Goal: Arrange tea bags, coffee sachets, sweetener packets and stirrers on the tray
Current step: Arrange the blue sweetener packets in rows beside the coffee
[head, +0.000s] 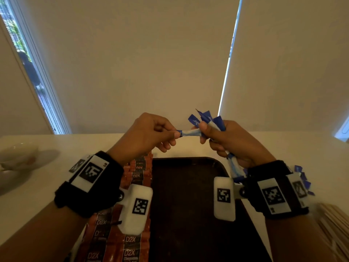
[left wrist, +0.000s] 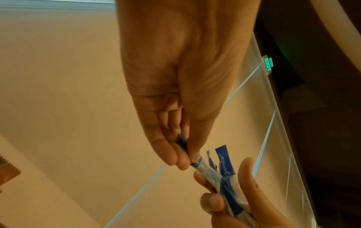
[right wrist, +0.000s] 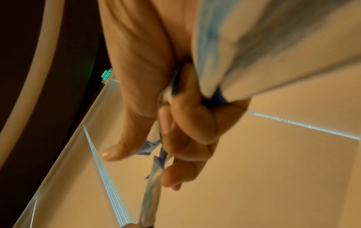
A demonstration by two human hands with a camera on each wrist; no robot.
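Observation:
Both hands are raised above the dark tray (head: 188, 205). My right hand (head: 226, 140) grips a bundle of blue-and-white sweetener sticks (head: 207, 120), whose ends fan out above the fist (left wrist: 224, 162) and hang below it (right wrist: 254, 46). My left hand (head: 151, 133) pinches the end of one stick (head: 190, 132) that lies sideways between the two hands (left wrist: 195, 163). Orange-brown coffee sachets (head: 139, 173) marked D2X lie in a row along the tray's left side, partly hidden by my left wrist.
A white cup (head: 17, 156) stands on the pale table (head: 47, 186) at far left. A stack of wooden stirrers (head: 332, 222) lies at the right edge. More blue packets (head: 304, 178) show behind my right wrist. Window blinds (head: 132, 63) hang behind.

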